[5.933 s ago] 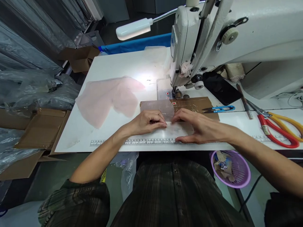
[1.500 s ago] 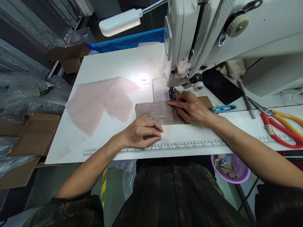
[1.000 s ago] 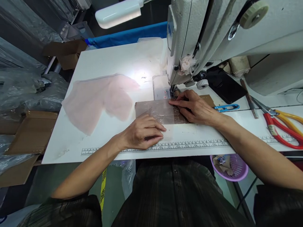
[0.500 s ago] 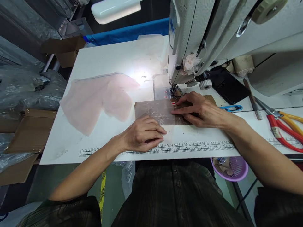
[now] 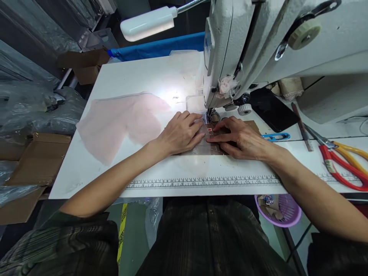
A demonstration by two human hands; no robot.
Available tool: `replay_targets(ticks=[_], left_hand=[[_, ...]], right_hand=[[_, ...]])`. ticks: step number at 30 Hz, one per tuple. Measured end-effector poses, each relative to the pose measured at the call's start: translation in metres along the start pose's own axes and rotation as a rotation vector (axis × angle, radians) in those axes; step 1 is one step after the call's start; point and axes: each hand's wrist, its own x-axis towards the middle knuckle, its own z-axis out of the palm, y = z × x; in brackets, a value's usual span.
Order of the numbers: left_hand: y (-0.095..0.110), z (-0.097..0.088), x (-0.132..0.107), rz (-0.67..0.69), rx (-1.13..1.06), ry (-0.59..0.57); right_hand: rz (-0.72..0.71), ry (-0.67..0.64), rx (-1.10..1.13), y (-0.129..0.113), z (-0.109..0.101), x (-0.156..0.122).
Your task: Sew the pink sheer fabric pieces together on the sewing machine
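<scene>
My left hand (image 5: 179, 132) lies flat, fingers stretched out, on a sheer pale fabric piece (image 5: 201, 147) that covers a brown cardboard guide (image 5: 254, 125). My right hand (image 5: 238, 138) rests beside it with fingers extended, pressing the same fabric just in front of the presser foot (image 5: 211, 114) of the white sewing machine (image 5: 258, 50). Fingertips of both hands almost meet near a small red mark. A printed ruler (image 5: 201, 182) runs along the table's front edge.
A pile of pink sheer fabric (image 5: 117, 120) lies to the left on the white table (image 5: 138, 76). Blue thread snips (image 5: 277, 136), red and yellow scissors (image 5: 342, 159) and a black phone (image 5: 271, 109) lie to the right. A purple basket (image 5: 283, 211) hangs below. A lamp (image 5: 146, 27) shines overhead.
My left hand has moved from near the ruler up onto the fabric beside the presser foot. My right hand has stayed on the fabric in front of the needle.
</scene>
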Motion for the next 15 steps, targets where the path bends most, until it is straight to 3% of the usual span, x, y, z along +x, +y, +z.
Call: replay_targets(ticks=[6,15], left_hand=[[-0.014,0.008,0.017,0.036,0.070,-0.094],[-0.023,0.014,0.012,0.029,-0.150,-0.049]], right_hand=[[0.058,0.046,0.010,-0.002,0.004,0.000],[0.047,0.044,-0.008,-0.004,0.002,0.000]])
